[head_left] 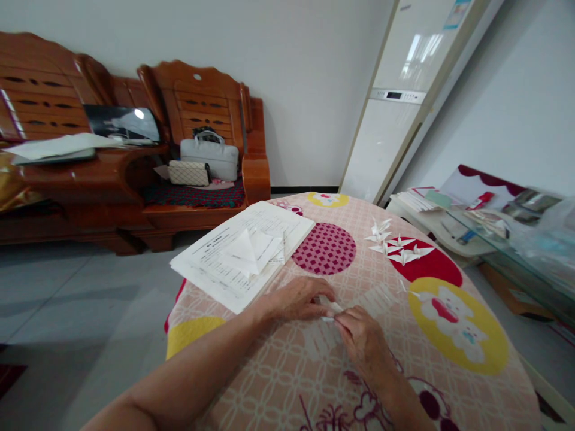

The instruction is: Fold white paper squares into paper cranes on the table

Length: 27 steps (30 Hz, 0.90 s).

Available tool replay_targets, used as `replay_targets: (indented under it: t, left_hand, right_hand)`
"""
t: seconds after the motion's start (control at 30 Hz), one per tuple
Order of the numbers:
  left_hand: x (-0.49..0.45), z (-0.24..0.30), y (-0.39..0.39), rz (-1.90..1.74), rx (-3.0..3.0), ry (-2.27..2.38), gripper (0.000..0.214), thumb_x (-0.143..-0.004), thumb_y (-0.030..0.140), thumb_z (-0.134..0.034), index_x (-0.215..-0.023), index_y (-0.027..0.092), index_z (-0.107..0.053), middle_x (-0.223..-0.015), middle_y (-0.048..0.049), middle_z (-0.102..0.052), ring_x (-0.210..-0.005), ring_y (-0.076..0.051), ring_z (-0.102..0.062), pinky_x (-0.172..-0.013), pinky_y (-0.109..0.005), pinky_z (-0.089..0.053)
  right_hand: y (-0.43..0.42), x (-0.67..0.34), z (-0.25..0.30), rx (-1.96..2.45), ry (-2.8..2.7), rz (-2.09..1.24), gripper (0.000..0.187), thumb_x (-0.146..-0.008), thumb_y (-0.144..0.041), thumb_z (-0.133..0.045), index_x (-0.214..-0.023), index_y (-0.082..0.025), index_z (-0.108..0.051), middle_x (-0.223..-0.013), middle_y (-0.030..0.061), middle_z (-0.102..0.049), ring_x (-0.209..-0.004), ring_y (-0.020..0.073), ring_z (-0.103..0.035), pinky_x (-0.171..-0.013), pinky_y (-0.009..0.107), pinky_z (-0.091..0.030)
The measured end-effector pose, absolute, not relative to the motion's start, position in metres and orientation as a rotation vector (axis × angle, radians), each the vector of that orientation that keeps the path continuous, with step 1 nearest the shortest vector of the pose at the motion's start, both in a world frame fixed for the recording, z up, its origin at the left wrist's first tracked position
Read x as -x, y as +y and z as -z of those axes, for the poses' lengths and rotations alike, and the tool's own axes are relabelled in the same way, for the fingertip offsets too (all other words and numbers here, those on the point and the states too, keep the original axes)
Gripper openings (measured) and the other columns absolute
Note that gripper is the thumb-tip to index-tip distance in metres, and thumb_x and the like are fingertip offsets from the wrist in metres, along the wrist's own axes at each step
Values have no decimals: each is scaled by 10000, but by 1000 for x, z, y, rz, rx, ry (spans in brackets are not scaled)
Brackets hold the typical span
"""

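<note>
Both my hands rest on a pink patterned tablecloth (pixel 372 287) at the middle of the table. My left hand (pixel 299 298) and my right hand (pixel 366 342) pinch a small folded piece of white paper (pixel 331 309) between their fingertips, pressed against the cloth. To the upper right lie several finished white paper cranes (pixel 398 245). To the upper left a stack of printed sheets (pixel 233 257) lies with folded white papers on top.
A wooden sofa (pixel 135 155) with a grey bag (pixel 210 157) and a quilted pouch stands beyond the table on the left. A tall white air conditioner (pixel 395 102) stands at the back. A glass shelf with papers and clutter (pixel 485 221) is at the right.
</note>
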State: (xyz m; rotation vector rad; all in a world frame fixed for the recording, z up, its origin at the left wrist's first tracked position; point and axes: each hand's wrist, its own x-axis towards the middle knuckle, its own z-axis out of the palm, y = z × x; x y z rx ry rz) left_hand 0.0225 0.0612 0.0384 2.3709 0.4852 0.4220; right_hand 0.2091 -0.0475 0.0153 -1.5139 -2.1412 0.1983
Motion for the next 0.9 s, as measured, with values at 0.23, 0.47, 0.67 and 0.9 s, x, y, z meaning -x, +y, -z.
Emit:
replay_targets:
  t: [0.23, 0.47, 0.67, 0.9]
  left_hand:
    - [-22, -42, 56, -407, -2500, 554, 288, -803, 339, -650, -1047, 187, -659, -1029, -72, -660, -915, -193, -619, -770, -249, -451]
    - [-27, -41, 51, -417, -2588, 622, 219, -817, 321, -623, -974, 171, -654, -942, -66, -662, -881, -193, -619, -763, -258, -434]
    - [-29, -42, 48, -406, -2577, 710, 204, -795, 305, -634, -952, 176, -659, -951, -63, -664, -886, -199, -618, -771, -266, -440]
    - [-29, -40, 47, -374, -2566, 758, 239, -795, 320, -643, -994, 189, -664, -1002, -66, -670, -933, -214, -620, -814, -275, -448]
  right_hand:
    - [-47, -209, -6, 1562, -2030, -158, 167, -851, -120, -520, -857, -191, -672, -789, 68, -669, -754, 199, -614, -678, 284, -462]
    - [-45, -207, 2, 1578, -1858, -107, 206, -846, -142, -510, -1012, -164, -630, -855, 86, -653, -677, 188, -622, -618, 284, -476]
    - [-46, -203, -1, 1582, -1858, -90, 268, -851, -125, -497, -1090, -179, -606, -948, 98, -638, -742, 201, -624, -656, 301, -484]
    - [-43, -202, -6, 1633, -2018, -139, 156, -815, -70, -569, -851, -201, -646, -850, 71, -644, -819, 229, -583, -710, 318, -456]
